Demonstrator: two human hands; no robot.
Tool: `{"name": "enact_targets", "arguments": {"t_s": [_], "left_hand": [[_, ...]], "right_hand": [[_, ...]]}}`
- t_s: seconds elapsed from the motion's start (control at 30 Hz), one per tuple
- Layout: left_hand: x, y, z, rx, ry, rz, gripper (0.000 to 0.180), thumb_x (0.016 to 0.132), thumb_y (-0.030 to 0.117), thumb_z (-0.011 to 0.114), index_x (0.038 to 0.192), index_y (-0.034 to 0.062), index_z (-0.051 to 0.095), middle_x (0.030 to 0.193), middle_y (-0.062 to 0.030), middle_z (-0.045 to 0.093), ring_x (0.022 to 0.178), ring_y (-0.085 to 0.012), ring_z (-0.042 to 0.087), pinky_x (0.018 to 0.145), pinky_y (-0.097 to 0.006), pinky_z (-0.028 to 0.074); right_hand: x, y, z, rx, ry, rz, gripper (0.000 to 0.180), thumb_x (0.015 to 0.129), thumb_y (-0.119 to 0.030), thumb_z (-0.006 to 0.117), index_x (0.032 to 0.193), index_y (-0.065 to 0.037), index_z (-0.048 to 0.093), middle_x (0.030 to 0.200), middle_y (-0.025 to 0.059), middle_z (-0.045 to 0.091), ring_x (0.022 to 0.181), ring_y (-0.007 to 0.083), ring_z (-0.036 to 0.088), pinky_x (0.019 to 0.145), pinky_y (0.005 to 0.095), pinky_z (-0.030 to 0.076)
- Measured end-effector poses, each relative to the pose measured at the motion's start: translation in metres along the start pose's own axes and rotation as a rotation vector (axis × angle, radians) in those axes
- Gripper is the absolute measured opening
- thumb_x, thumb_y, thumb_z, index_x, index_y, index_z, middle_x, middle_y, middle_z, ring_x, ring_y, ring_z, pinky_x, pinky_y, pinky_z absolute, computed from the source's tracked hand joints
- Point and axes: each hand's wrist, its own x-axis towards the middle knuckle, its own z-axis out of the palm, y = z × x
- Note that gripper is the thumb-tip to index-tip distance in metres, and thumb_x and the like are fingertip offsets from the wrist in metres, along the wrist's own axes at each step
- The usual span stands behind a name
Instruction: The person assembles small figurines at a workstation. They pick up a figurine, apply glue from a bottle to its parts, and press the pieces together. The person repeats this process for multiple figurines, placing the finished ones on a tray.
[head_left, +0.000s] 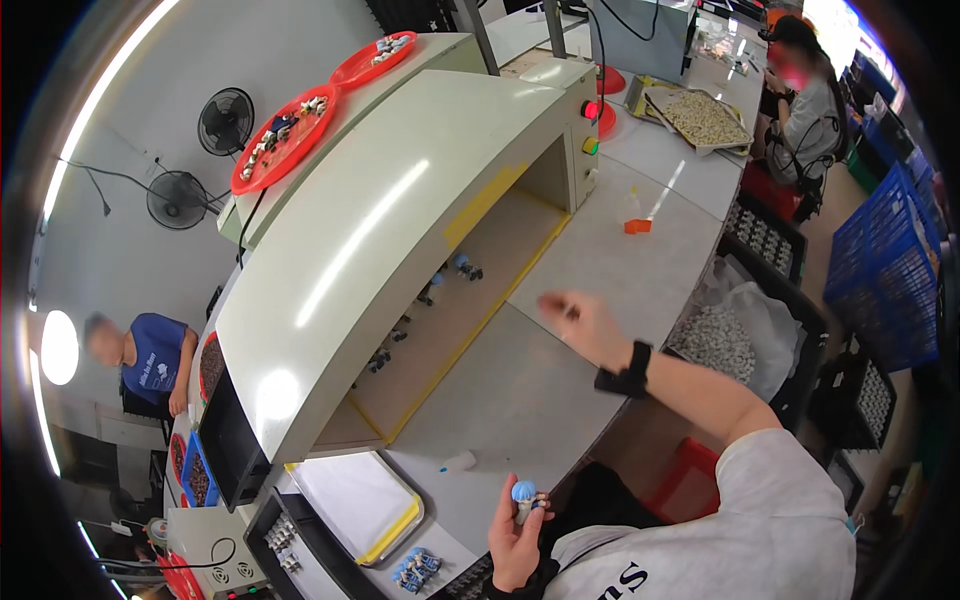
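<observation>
My left hand [513, 548], low in the view, is closed around a small figurine [524, 493] with a round light-blue top. Above the table in front of the machine is my right hand [585, 322], its fingers curled together; whatever they may hold is too small to make out. A small whitish translucent piece [458, 461] lies on the table [500, 385] left of my hands. Inside the long opening of the cream-coloured machine [390, 220], several small blue and dark figurines [462, 266] stand in a row on its tan bed.
A small bottle with an orange cap [637, 226] lies on the table. At left are a white tray [345, 505], clustered blue figurines [416, 570] and a black crate [268, 545]. Crates of white parts [715, 340] stand at right. Two other people sit farther off.
</observation>
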Motion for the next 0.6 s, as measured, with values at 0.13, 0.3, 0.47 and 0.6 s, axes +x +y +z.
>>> {"name": "enact_targets", "arguments": {"t_s": [0.13,0.3,0.47,0.6], "left_hand": [[-0.01,0.007,0.005,0.004,0.071,0.003,0.049,0.089,-0.001,0.052,0.136,-0.0017,0.036,0.103,-0.0056,0.058,0.088,-0.0142,0.057,0.074,-0.025,0.049],[-0.023,0.008,-0.003,-0.027,0.131,-0.06,0.056,0.089,-0.003,0.051,0.141,-0.0015,0.028,0.105,-0.006,0.055,0.089,-0.0125,0.055,0.077,-0.024,0.049],[-0.032,0.001,-0.012,-0.064,0.189,-0.069,0.055,0.089,-0.004,0.051,0.14,-0.0012,0.03,0.106,-0.0066,0.056,0.089,-0.012,0.056,0.077,-0.024,0.048],[-0.031,0.002,-0.009,-0.065,0.221,-0.063,0.054,0.089,-0.005,0.052,0.139,-0.0015,0.032,0.107,-0.007,0.056,0.089,-0.0121,0.056,0.077,-0.023,0.048]], "right_hand": [[0.118,0.113,-0.03,-0.167,0.609,-0.189,0.028,0.084,-0.005,0.058,0.112,-0.001,0.056,0.097,0.0166,0.06,0.083,0.0252,0.061,0.064,0.032,0.051],[0.181,0.151,-0.056,-0.318,0.775,-0.121,0.046,0.082,-0.006,0.06,0.125,0.0,0.045,0.113,0.0201,0.052,0.094,0.0299,0.058,0.074,0.0358,0.051],[0.196,0.152,-0.053,-0.299,0.749,-0.04,0.045,0.082,-0.009,0.061,0.125,-0.003,0.049,0.113,0.019,0.056,0.094,0.0287,0.06,0.079,0.0383,0.05],[0.202,0.161,-0.063,-0.281,0.751,-0.003,0.035,0.082,-0.01,0.061,0.116,-0.004,0.057,0.101,0.0159,0.063,0.089,0.0265,0.064,0.079,0.0365,0.05]]}}
